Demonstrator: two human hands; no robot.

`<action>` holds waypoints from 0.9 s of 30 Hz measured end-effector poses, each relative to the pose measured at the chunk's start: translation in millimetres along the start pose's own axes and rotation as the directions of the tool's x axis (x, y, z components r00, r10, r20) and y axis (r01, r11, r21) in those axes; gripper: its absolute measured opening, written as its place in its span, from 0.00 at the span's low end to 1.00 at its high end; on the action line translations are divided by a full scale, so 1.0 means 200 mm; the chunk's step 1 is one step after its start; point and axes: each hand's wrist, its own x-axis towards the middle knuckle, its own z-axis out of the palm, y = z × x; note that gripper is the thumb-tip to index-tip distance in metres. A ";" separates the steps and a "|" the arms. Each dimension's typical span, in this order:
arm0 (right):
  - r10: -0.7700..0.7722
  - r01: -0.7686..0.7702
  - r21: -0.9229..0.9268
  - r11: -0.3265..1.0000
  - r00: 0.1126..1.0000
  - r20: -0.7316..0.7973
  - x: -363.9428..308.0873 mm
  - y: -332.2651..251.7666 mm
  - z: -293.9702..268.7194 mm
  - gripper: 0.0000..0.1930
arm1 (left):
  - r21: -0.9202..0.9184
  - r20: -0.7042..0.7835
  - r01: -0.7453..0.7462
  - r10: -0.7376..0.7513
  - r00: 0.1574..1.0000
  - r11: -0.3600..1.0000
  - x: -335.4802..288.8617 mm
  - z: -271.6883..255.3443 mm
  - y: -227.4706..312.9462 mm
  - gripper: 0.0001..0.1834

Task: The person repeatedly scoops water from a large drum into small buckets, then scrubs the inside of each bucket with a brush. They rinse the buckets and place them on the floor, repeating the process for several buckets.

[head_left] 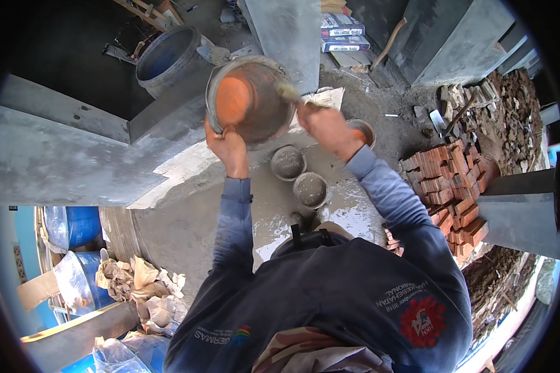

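Observation:
A grey-crusted bucket (264,121) with an orange patch at its bottom is tipped so that its mouth faces me. My left hand (230,149) grips its lower left rim, thumb over the edge. My right hand (330,129) is closed round the handle of a brush (287,92), whose pale, blurred head lies against the right inner side of the bucket. Below the bucket, two small mortar-smeared pails (289,163) stand on the wet floor. Another pail (362,132), orange inside, is partly hidden behind my right wrist.
A large tub (168,57) stands at the far left, beside a grey pillar (286,37). Stacked bags (343,34) and a wooden-handled tool (389,46) are at the back. Red bricks (457,186) are piled on the right. Crumpled paper (146,280) and blue wrapped drums (74,227) lie left.

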 end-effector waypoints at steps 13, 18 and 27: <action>0.479 -0.366 0.579 0.729 0.876 -0.049 -0.20 0.07 -0.03 0.17 | 0.041 -0.023 0.121 -0.120 0.992 0.992 -0.12 -0.19 -0.06 0.29; 0.660 -0.701 0.567 0.434 0.675 0.329 -0.37 -0.05 0.14 0.17 | -0.078 -0.058 0.131 -0.136 0.989 0.988 -0.21 -0.14 -0.09 0.30; 0.329 -0.498 0.316 0.808 0.825 0.459 -0.46 -0.24 0.03 0.14 | -0.225 -0.050 0.186 -0.202 0.978 0.956 -0.22 -0.08 -0.12 0.34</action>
